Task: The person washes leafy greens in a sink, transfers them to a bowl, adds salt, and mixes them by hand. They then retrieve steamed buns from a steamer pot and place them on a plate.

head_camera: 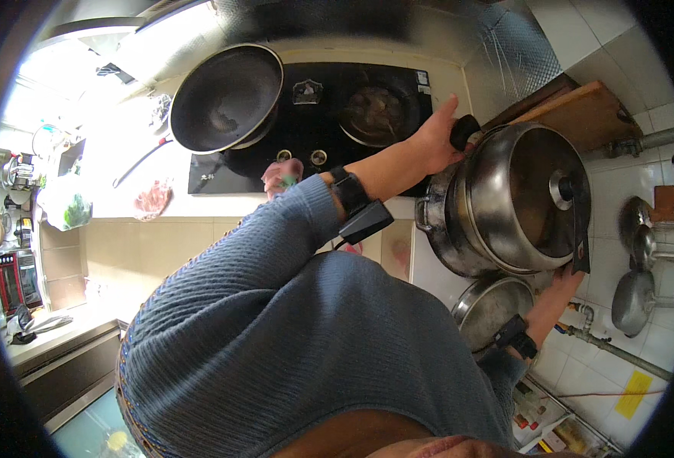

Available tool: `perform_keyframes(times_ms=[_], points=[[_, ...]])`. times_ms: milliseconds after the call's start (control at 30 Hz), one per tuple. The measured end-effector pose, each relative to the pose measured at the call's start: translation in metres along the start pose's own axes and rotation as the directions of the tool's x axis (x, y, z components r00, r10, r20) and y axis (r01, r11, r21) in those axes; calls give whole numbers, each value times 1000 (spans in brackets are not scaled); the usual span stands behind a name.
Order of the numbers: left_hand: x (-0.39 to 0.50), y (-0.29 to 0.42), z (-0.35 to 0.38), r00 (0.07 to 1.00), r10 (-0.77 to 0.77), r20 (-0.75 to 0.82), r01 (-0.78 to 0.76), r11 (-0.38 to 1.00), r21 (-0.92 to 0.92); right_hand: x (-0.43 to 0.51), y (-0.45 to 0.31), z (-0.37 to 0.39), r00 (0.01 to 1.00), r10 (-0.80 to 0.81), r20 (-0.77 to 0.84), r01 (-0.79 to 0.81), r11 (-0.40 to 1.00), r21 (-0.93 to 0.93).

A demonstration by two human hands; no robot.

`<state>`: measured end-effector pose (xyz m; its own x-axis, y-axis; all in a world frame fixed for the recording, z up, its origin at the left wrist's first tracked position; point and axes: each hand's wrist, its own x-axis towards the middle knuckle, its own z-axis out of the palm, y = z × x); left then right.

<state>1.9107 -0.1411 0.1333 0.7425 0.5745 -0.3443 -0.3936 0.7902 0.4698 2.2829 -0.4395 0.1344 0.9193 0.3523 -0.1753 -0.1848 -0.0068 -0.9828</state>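
Observation:
A lidded stainless steel pot (500,189) is between my two hands on the right. My left hand (437,140) is at its black side handle (464,133), thumb raised and fingers partly hidden beneath. On the opposite side, my right hand (567,283) holds the pot by the lower end of a black strip-like part (582,235); its fingertips are mostly hidden. The glass lid carries a round knob (563,189). Directly below and beside this pot sits a darker metal pot (443,229) with a loop handle. Nearer my body is a round metal pan or lid (494,309).
A black wok (228,100) rests on the left of the glass gas hob (308,129); a dark pan (374,114) is on its right. Wooden cutting boards (577,111) lean behind the pot. Bagged meat (153,199) lies on the counter. Ladles (634,297) hang at right.

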Motion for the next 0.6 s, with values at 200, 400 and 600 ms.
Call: perform_keyframes(times_ms=[200,400,600], points=[[-48,46,-21,992,121,22,-119,991,-68,-57,-30,79,995,-20,97,20,1000,-2],[-91,113,-71,952,306,20,-306,952,-3,-119,-36,198,990,-64,128,68,997,-32],[-107,164,-149,920,390,-49,-391,921,-13,-61,33,303,896,-51,440,164,962,-221]])
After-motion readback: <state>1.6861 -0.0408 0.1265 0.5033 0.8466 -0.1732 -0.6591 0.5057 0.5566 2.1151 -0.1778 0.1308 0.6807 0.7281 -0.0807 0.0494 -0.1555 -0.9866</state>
